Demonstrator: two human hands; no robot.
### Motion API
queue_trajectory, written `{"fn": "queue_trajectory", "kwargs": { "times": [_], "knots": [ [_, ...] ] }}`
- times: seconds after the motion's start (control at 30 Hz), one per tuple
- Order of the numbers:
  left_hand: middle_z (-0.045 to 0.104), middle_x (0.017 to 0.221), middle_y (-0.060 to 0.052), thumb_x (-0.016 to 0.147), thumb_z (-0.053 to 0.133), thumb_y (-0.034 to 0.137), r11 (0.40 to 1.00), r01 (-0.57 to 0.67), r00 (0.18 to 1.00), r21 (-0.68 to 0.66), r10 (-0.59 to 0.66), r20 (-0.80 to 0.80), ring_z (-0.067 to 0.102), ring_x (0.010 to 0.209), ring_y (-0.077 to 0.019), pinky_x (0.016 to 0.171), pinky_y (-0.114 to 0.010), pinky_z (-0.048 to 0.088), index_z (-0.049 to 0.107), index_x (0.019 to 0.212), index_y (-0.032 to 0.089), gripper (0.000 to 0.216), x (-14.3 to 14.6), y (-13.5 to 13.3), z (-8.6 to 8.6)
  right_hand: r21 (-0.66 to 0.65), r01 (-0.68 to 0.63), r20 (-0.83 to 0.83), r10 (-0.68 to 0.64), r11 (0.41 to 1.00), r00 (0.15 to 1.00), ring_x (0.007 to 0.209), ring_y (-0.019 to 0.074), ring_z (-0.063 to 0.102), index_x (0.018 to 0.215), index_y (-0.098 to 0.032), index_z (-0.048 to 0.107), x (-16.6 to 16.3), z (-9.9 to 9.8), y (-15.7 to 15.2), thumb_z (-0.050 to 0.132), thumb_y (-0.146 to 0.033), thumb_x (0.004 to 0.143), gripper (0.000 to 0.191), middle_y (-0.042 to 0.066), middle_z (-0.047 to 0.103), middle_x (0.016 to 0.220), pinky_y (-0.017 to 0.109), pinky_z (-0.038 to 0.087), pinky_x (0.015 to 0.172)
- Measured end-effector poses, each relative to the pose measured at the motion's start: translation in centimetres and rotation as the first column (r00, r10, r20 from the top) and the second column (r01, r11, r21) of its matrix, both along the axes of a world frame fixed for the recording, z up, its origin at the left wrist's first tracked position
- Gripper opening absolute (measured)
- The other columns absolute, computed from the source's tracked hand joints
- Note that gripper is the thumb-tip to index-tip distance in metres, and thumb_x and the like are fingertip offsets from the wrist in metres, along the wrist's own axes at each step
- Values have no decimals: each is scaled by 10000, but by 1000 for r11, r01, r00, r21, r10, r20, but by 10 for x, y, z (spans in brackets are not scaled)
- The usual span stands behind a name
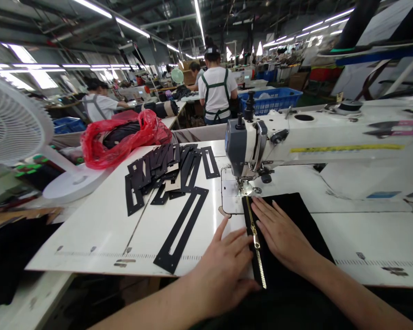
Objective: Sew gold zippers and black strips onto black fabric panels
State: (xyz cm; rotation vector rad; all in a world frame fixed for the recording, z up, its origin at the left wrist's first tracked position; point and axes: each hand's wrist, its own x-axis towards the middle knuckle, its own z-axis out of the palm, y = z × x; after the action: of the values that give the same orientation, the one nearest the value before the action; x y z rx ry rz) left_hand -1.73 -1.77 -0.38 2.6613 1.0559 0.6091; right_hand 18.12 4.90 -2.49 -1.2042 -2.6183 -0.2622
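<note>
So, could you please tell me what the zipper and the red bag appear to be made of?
Zipper: its gold-toned parts look like polished metal, as they glint. Red bag: likely thin, glossy plastic film, judging by its crinkles and highlights.

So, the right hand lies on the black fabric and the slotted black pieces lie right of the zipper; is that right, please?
Not quite: the slotted black pieces lie to the left of the zipper, as the head view shows; the right hand does lie on the black fabric.
</note>
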Motion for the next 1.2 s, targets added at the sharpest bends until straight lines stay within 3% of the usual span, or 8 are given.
{"fn": "queue_trajectory", "kwargs": {
  "times": [0.1,0.17,0.3,0.4,0.6,0.73,0.87,1.2],
  "knots": [
    [631,1172,-42,857,535,439,972,159,980,172,-177,94,523,1159,-184,1161,-437,13,599,1007,182,305,-5,-25,-9,-19,-7,-14,7,1000,1000,1339,186,259,1358,-95,369,3,4,0,243,-222,943,452,96,301,1442,467,297,1076],
    [661,1115,-33,887,506,376,958,140,976,252,-176,127,556,1113,-151,1165,-409,98,584,1060,187,268,-21,-31,-10,-38,-13,-24,12,999,1000,1341,189,252,1365,-105,356,3,6,-1,273,-244,943,452,97,295,1445,477,295,1077],
    [438,1373,-156,858,534,385,902,-328,929,279,362,-78,389,1283,-283,1075,-509,311,400,1327,123,553,-81,-33,-10,-34,-24,-25,23,999,999,1339,215,254,1375,-95,334,2,7,-3,324,-285,937,477,117,291,1443,505,308,1063],
    [353,1418,-200,787,537,588,824,-442,818,354,532,-219,382,1266,-368,957,-536,426,348,1370,129,766,-113,-39,-16,1,-40,-40,40,999,998,1314,220,311,1359,-104,370,2,9,-1,322,-251,934,452,117,335,1422,497,341,1046],
    [502,1300,-160,531,710,675,921,-362,861,146,390,-328,511,1127,-345,901,-470,487,361,1372,205,1025,-100,-55,-11,45,-72,-33,74,996,997,1194,229,470,1250,-120,516,4,16,10,361,-176,915,373,111,477,1331,430,465,925],
    [277,1454,-204,465,795,589,944,-293,877,150,328,-352,341,1285,-387,997,-516,393,167,1441,175,1232,-88,-44,-5,115,-125,-111,138,985,984,1241,213,417,1242,-92,513,5,13,10,403,-159,911,355,113,461,1345,412,428,993],
    [134,1483,-238,600,700,620,960,-198,905,196,256,-339,170,1353,-400,1006,-541,374,147,1436,95,1132,-75,-31,-13,107,-160,-117,173,981,978,1201,202,467,1237,-98,516,6,11,10,390,-135,911,352,111,529,1277,418,438,996],
    [388,1397,-195,821,475,233,918,-127,979,375,176,-101,326,1314,-322,999,-448,449,401,1320,67,530,-70,-23,-41,97,-132,-167,147,986,975,1179,215,494,1210,-93,549,4,11,10,398,-151,902,348,118,539,1262,415,462,982]
  ]
}}
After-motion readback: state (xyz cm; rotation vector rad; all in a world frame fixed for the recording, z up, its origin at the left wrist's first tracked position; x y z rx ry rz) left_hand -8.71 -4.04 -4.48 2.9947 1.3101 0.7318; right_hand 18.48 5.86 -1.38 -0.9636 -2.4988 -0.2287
